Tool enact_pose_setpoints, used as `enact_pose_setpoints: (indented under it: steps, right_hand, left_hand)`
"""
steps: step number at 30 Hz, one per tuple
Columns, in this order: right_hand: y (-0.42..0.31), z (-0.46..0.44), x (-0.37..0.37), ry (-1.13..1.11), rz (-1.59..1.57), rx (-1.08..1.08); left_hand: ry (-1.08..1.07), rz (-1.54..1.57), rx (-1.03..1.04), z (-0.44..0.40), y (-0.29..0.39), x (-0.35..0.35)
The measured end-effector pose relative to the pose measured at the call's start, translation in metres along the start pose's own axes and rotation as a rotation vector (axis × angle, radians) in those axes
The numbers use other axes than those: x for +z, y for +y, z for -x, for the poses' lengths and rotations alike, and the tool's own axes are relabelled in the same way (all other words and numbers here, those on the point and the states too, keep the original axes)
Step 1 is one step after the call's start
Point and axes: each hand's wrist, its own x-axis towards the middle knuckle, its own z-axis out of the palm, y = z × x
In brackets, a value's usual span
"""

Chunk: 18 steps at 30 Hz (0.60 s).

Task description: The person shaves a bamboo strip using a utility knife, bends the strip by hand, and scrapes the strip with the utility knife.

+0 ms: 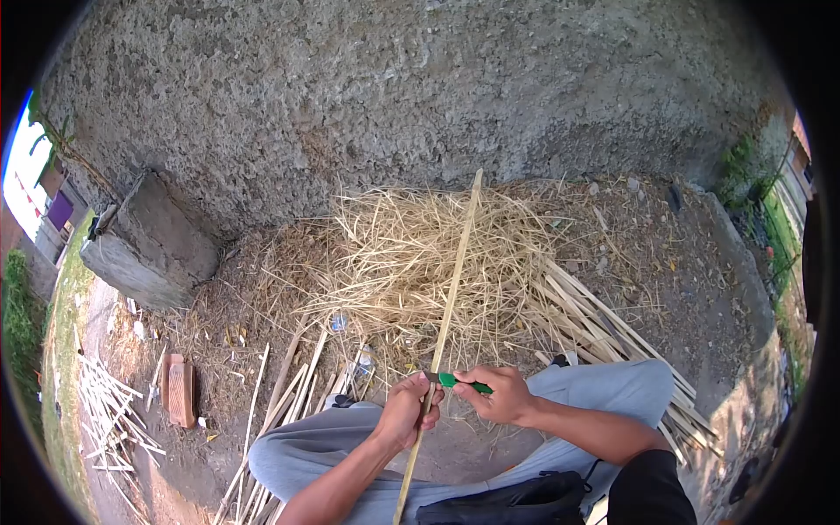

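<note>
A long pale strip runs from the lap up over the heap of thin shavings. My left hand is closed around its lower part, above the grey trousers. In my right hand is a knife with a green handle. Its short dark blade points left and lies against the strip, close to the left thumb.
Cut strips lie left of the legs, right of them and in a pile at far left. A reddish brick sits near that pile. Behind are a concrete block and a rough wall.
</note>
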Motion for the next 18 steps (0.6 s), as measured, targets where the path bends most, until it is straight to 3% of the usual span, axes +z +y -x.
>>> enact_pose_setpoints:
  steps: [4, 10, 13, 18]
  right_hand:
    - [-0.002, -0.001, -0.002, 0.029, 0.107, -0.098]
    - [-0.007, -0.005, 0.001, 0.107, 0.219, -0.176]
    - [0.000, -0.014, 0.000, 0.228, 0.174, -0.135]
    - [0.003, -0.022, -0.011, 0.213, 0.170, -0.205]
  left_hand:
    - [0.007, -0.013, -0.029, -0.001, -0.004, -0.001]
    - [-0.022, -0.007, 0.093, 0.006, -0.007, 0.006]
    - [0.044, -0.115, 0.117, 0.013, -0.008, 0.011]
    - [0.019, -0.123, 0.119, 0.019, -0.004, 0.014]
